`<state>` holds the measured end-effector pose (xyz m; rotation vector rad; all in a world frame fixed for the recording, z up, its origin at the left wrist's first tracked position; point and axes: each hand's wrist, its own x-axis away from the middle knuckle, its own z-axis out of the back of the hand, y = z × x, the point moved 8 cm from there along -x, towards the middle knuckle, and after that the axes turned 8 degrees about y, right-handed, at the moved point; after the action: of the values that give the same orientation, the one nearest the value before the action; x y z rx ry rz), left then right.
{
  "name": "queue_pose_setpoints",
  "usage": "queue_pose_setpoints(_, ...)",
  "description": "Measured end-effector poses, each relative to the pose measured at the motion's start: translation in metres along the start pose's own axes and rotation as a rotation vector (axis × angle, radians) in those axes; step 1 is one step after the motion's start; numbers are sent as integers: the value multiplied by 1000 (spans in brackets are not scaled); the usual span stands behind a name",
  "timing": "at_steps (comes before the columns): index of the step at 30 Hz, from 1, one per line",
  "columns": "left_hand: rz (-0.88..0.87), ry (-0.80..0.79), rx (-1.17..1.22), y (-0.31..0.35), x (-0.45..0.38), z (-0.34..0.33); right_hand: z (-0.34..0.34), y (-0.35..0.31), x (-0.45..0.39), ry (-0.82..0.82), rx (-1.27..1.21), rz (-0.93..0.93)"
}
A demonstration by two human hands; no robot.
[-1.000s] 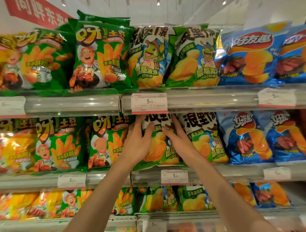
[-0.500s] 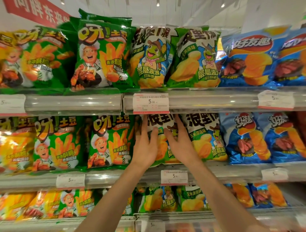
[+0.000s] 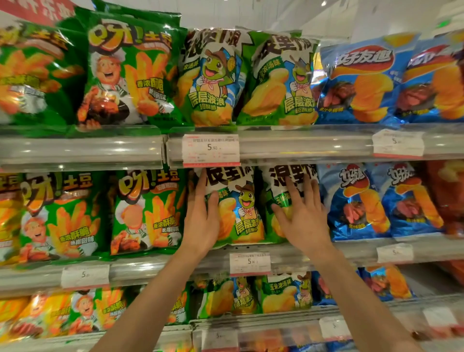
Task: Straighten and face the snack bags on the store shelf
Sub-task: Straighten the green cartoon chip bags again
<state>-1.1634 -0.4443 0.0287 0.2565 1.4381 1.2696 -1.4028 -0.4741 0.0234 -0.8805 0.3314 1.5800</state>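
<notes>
The left hand (image 3: 202,221) and right hand (image 3: 302,216) are laid flat and open on two neighbouring snack bags (image 3: 241,211), nothing gripped. The bags are judged light, puffy and slippery; they are best nudged by their side edges.

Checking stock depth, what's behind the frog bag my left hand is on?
Nothing shows behind the frog bag: its front and the left hand cover whatever stands there.

White price tags are clipped to the clear plastic rails along the shelf fronts: one tag (image 3: 211,150) on the upper rail reads 5.90, another tag (image 3: 249,263) sits on the rail below. A red sign (image 3: 37,10) with white characters hangs at the upper left. Ceiling lights (image 3: 324,3) show above.
</notes>
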Motion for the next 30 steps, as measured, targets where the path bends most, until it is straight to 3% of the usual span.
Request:
queue_pose_setpoints(13,-2,-25,-10,-4,-3,-5,0,3,1,-41,-15,-23)
queue_pose_setpoints(21,102,-133,-177,-5,10,-11,-9,-4,11,-58,69,-72)
queue_pose_setpoints(30,31,-62,-235,-4,11,-7,-6,-2,12,-61,-53,-78)
